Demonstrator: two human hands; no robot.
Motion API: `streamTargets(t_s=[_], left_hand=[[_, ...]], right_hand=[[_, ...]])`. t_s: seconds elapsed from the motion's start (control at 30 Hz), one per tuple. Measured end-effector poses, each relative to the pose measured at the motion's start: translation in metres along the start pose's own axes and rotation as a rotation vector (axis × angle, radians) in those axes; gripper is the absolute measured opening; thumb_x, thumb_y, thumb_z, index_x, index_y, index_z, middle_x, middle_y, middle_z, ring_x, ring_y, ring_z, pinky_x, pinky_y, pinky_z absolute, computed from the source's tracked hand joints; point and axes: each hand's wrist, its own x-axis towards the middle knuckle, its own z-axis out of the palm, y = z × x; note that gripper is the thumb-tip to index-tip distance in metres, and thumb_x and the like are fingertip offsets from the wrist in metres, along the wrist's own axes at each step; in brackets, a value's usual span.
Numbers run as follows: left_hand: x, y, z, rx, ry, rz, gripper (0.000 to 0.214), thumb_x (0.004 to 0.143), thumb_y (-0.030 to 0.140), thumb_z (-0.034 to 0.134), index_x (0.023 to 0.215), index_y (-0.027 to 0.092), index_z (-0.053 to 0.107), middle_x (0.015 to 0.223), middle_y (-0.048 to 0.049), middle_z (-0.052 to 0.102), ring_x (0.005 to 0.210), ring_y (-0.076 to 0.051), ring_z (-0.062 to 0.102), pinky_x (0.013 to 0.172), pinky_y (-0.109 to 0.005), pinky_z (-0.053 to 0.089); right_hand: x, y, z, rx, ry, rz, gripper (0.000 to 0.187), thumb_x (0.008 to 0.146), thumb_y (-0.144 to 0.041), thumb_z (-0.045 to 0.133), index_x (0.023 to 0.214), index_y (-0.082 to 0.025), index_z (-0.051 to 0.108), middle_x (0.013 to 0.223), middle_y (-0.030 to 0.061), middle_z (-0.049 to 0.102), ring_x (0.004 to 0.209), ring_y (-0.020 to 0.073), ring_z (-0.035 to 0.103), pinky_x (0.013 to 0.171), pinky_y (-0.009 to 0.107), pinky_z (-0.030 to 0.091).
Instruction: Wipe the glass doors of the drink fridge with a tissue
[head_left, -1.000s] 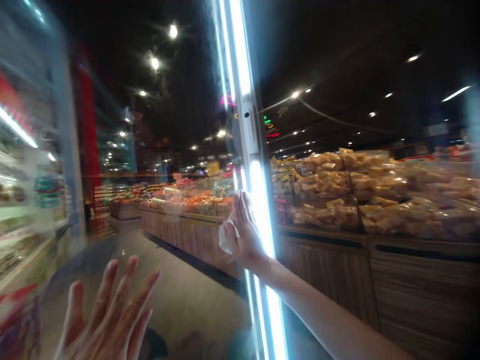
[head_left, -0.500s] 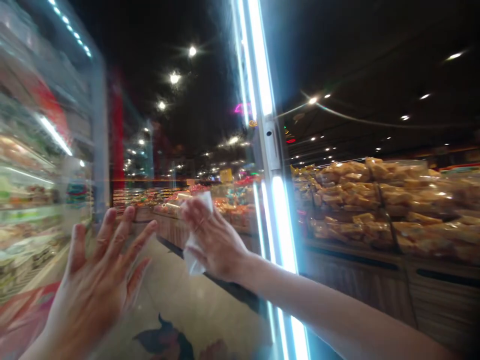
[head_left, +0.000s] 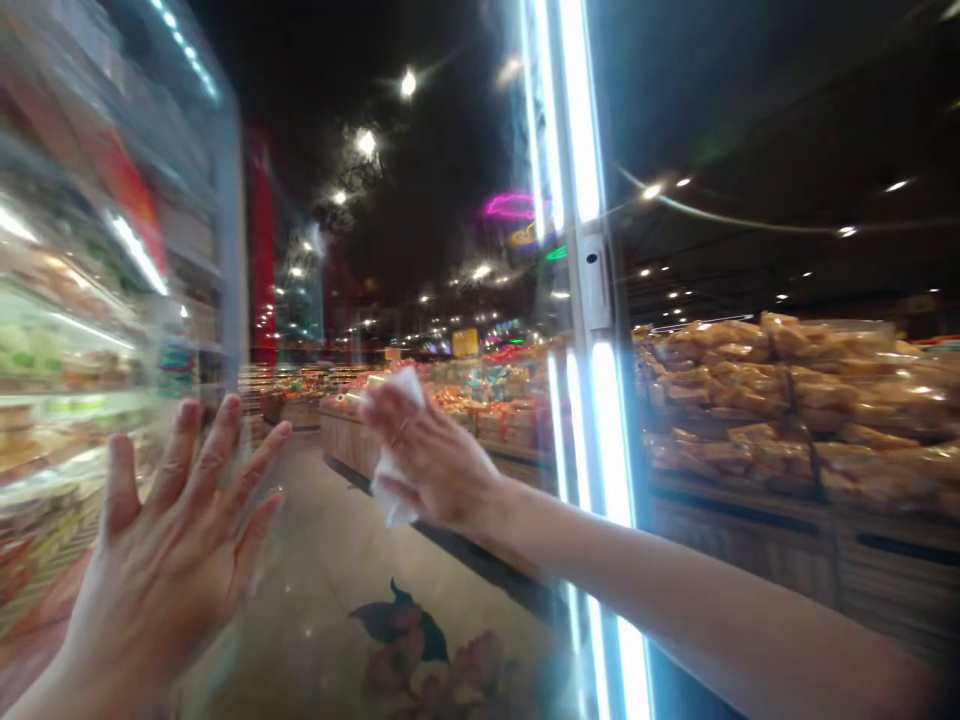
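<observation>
A tall glass door (head_left: 450, 250) fills the view and mirrors a shop behind me. My left hand (head_left: 169, 560) lies flat against the glass at the lower left, fingers spread. My right hand (head_left: 427, 455) reaches across from the right and presses a white cloth (head_left: 394, 470) onto the glass near the middle. The cloth shows above and below my fingers. A bright vertical light strip (head_left: 611, 430) runs down the door's edge just right of my right hand.
Reflected in the glass are wooden display stands (head_left: 787, 530) piled with bagged goods, ceiling lamps and a shiny floor. Blurred lit shelves (head_left: 67, 350) of packaged goods stand at the left.
My right hand with the cloth has slid left from the light strip to the middle of the glass. My left hand has risen along the glass. The view has shifted.
</observation>
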Motion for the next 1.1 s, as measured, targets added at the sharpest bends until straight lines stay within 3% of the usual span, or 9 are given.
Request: streamTargets(t_s=[0.13, 0.3, 0.43, 0.5, 0.67, 0.73, 0.87, 1.03, 1.1], left_hand=[[-0.015, -0.011, -0.009, 0.005, -0.045, -0.052, 0.065, 0.102, 0.054, 0.035, 0.161, 0.041, 0.015, 0.174, -0.0018, 0.008, 0.161, -0.032, 0.006, 0.128, -0.066, -0.001], [-0.027, -0.019, -0.014, 0.028, -0.078, -0.061, 0.065, 0.102, 0.05, 0.04, 0.161, 0.04, 0.016, 0.174, -0.0036, 0.009, 0.161, -0.031, 0.005, 0.128, -0.064, -0.001], [-0.044, -0.027, -0.019, 0.053, -0.122, -0.082, 0.067, 0.102, 0.047, 0.044, 0.162, 0.04, 0.013, 0.175, -0.0028, 0.004, 0.161, -0.029, 0.0, 0.128, -0.062, -0.005], [-0.057, -0.028, -0.022, 0.066, -0.165, -0.107, 0.07, 0.102, 0.044, 0.046, 0.162, 0.039, 0.009, 0.175, -0.0032, 0.001, 0.161, -0.028, -0.004, 0.128, -0.062, -0.007], [-0.089, -0.02, -0.026, 0.054, -0.256, -0.166, 0.077, 0.1, 0.04, 0.053, 0.162, 0.039, 0.007, 0.174, -0.0021, -0.007, 0.16, -0.029, -0.011, 0.128, -0.063, -0.007], [-0.096, -0.015, -0.026, 0.028, -0.252, -0.174, 0.078, 0.099, 0.041, 0.055, 0.161, 0.041, 0.009, 0.174, 0.0, -0.006, 0.161, -0.028, -0.008, 0.128, -0.062, -0.008], [-0.104, -0.002, -0.021, -0.005, -0.254, -0.247, 0.079, 0.1, 0.038, 0.051, 0.161, 0.043, 0.001, 0.174, -0.0005, -0.006, 0.161, -0.032, -0.007, 0.126, -0.069, -0.006], [-0.121, 0.026, -0.005, -0.066, -0.265, -0.13, 0.075, 0.099, 0.04, 0.048, 0.162, 0.039, 0.008, 0.174, -0.0008, -0.004, 0.161, -0.032, -0.006, 0.125, -0.07, -0.011], [-0.126, 0.041, 0.003, -0.072, -0.252, -0.053, 0.073, 0.099, 0.042, 0.047, 0.163, 0.035, 0.012, 0.175, -0.0025, -0.001, 0.161, -0.029, -0.005, 0.126, -0.067, -0.009]], right_hand=[[0.017, 0.0, 0.009, -0.044, 0.249, 0.469, 0.073, 0.108, -0.033, 0.028, 0.163, -0.015, -0.018, 0.175, 0.0097, 0.004, 0.161, 0.0224, -0.008, 0.133, 0.052, 0.014], [0.023, -0.061, 0.017, 0.071, 0.001, -0.071, 0.09, 0.104, -0.043, 0.043, 0.162, -0.008, -0.016, 0.171, 0.0141, 0.022, 0.161, 0.0232, 0.003, 0.133, 0.046, 0.016], [0.009, -0.07, 0.016, 0.03, 0.16, 0.412, 0.08, 0.107, -0.033, 0.034, 0.161, -0.02, -0.023, 0.174, 0.0097, 0.011, 0.161, 0.0262, 0.002, 0.13, 0.058, 0.02], [-0.011, -0.085, 0.025, 0.07, 0.167, 0.524, 0.081, 0.105, -0.031, 0.036, 0.162, -0.022, -0.021, 0.174, 0.0073, 0.004, 0.161, 0.0288, -0.002, 0.129, 0.064, 0.018], [-0.069, -0.153, 0.051, 0.293, -0.1, -0.066, 0.091, 0.091, -0.015, 0.046, 0.166, -0.021, -0.005, 0.172, -0.001, 0.016, 0.161, 0.017, 0.01, 0.131, 0.04, 0.028], [-0.076, -0.155, 0.05, 0.265, -0.091, 0.029, 0.089, 0.092, -0.018, 0.046, 0.166, -0.02, -0.003, 0.173, 0.0002, 0.014, 0.161, 0.0192, 0.007, 0.132, 0.044, 0.024], [-0.083, -0.151, 0.044, 0.086, 0.079, 0.579, 0.091, 0.098, -0.028, 0.048, 0.164, -0.015, -0.013, 0.173, 0.0094, -0.004, 0.16, 0.0321, -0.006, 0.129, 0.065, 0.015], [-0.168, -0.18, 0.059, 0.133, -0.068, 0.192, 0.085, 0.094, -0.028, 0.046, 0.166, -0.012, 0.003, 0.174, 0.0028, 0.002, 0.161, 0.0188, -0.005, 0.132, 0.044, 0.019], [-0.208, -0.167, 0.06, 0.07, -0.04, 0.393, 0.082, 0.097, -0.027, 0.042, 0.166, -0.012, 0.001, 0.174, 0.0051, -0.002, 0.161, 0.0218, -0.007, 0.131, 0.052, 0.019]])
